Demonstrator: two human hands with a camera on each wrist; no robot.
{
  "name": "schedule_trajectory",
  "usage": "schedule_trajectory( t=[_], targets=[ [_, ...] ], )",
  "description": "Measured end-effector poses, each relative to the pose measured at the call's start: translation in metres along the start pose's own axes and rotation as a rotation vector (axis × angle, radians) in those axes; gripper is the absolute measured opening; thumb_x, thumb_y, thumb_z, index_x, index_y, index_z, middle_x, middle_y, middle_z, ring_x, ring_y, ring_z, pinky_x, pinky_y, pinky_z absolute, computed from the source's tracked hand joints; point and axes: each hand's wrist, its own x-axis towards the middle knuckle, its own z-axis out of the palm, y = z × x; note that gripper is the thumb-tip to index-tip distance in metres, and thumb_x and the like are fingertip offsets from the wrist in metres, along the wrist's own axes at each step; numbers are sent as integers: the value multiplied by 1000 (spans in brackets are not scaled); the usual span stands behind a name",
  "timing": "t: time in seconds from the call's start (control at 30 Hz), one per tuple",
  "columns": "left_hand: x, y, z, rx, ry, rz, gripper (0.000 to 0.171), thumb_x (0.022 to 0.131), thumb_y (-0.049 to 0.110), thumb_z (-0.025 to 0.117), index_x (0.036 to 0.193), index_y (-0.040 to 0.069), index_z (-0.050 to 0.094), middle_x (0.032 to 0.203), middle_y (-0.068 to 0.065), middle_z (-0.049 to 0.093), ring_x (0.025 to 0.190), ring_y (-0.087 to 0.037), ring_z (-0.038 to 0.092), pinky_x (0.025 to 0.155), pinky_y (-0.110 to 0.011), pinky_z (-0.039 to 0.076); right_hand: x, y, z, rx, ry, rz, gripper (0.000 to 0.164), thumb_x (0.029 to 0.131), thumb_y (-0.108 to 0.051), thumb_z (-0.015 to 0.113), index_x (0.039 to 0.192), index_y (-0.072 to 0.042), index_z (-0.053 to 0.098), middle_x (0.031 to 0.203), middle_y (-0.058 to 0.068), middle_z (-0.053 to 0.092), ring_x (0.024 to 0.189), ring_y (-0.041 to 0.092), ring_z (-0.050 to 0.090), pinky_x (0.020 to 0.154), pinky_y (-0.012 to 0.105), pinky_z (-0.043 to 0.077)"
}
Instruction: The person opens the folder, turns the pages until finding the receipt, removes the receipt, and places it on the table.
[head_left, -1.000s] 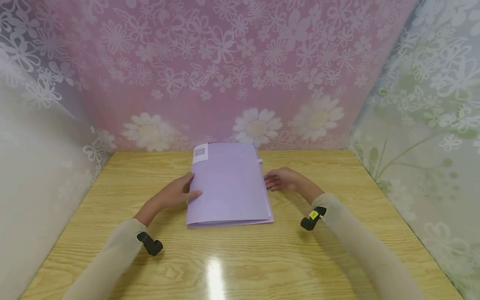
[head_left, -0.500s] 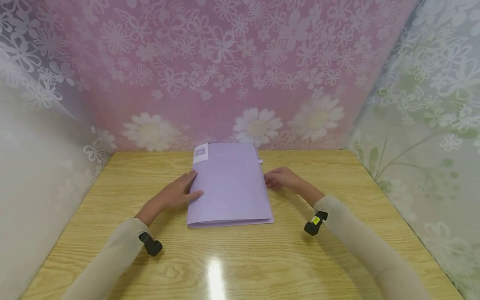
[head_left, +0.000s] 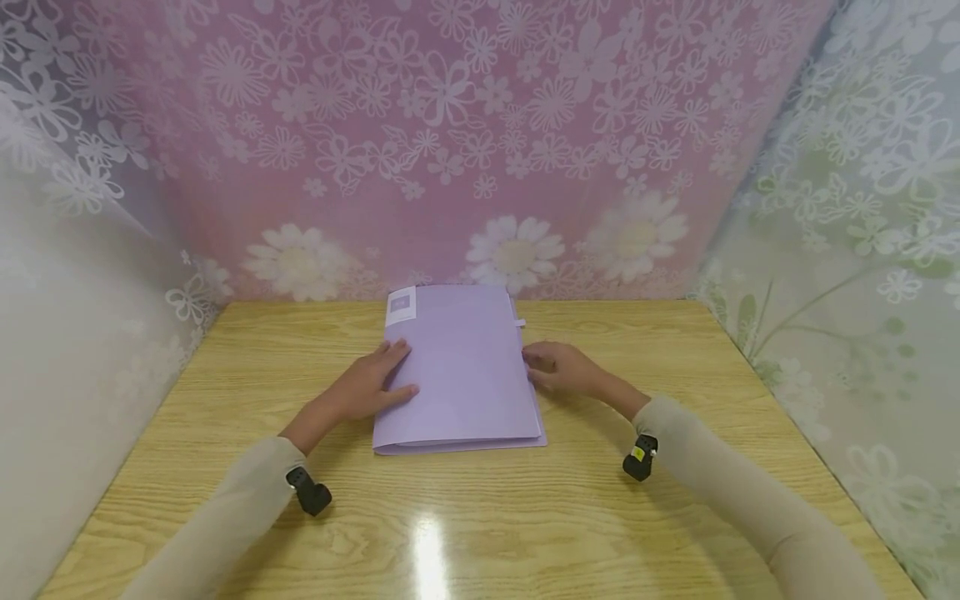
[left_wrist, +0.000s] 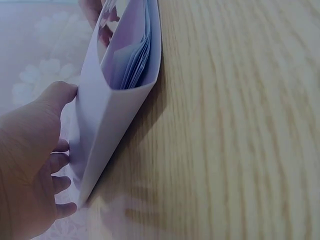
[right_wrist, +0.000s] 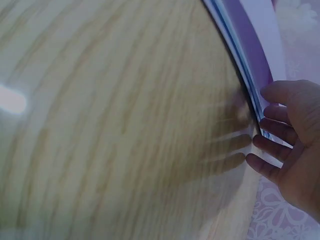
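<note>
A light purple file folder (head_left: 457, 367) lies on the wooden table, a white label (head_left: 401, 306) at its upper left corner. From its left wrist side, the folder (left_wrist: 95, 115) shows its spine, with several sheets (left_wrist: 134, 62) between raised cover and back. My left hand (head_left: 367, 383) rests on the spine side, fingers and thumb extended over the cover. At the opposite, opening edge is my right hand (head_left: 562, 367). In the right wrist view, that right hand (right_wrist: 295, 140) has its fingers spread beside the page edges, thumb tip at the cover's edge.
A small pale tab (head_left: 521, 322) sticks out from the folder's right edge. Behind the wooden table (head_left: 480, 533) hangs a pink flowered cloth (head_left: 450, 167). Pale flowered cloth (head_left: 862, 292) bounds the right side, and a whitish cloth (head_left: 75, 333) the left.
My left hand has slid right, farther onto the cover. My right hand has come in against the folder's right edge, its thumb now apart from the fingers. The folder has stayed in place.
</note>
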Motion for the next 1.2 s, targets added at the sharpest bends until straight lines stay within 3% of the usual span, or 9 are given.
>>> schedule_trajectory(
  t=[0.23,0.47,0.87,1.2],
  targets=[
    [3,16,7,53,-5,52,79,101,51,57,160,5,31,168,-14,25,157,-40,19,125,-64,16,-6,2,6,-211,-42,-93,51,103,-22,58,147,3,51,154,21,49,143,39,47,120,53,36],
    [7,41,16,114,-38,132,77,101,51,56,160,6,33,168,-13,26,157,-39,20,125,-63,16,-10,5,10,-290,-39,-144,53,104,-24,56,149,3,48,156,21,47,145,39,45,118,54,39],
    [13,78,36,192,-135,214,79,101,56,53,161,10,30,170,-9,22,159,-33,15,126,-62,11,-16,4,11,-332,-81,-120,56,107,-30,51,153,1,42,160,18,41,148,38,40,116,58,39],
    [15,93,49,228,-167,237,86,98,64,52,163,13,27,171,-5,18,160,-29,12,128,-58,7,-17,3,11,-336,-73,-124,56,107,-29,51,153,1,42,160,18,41,148,38,41,116,58,40]
  ],
)
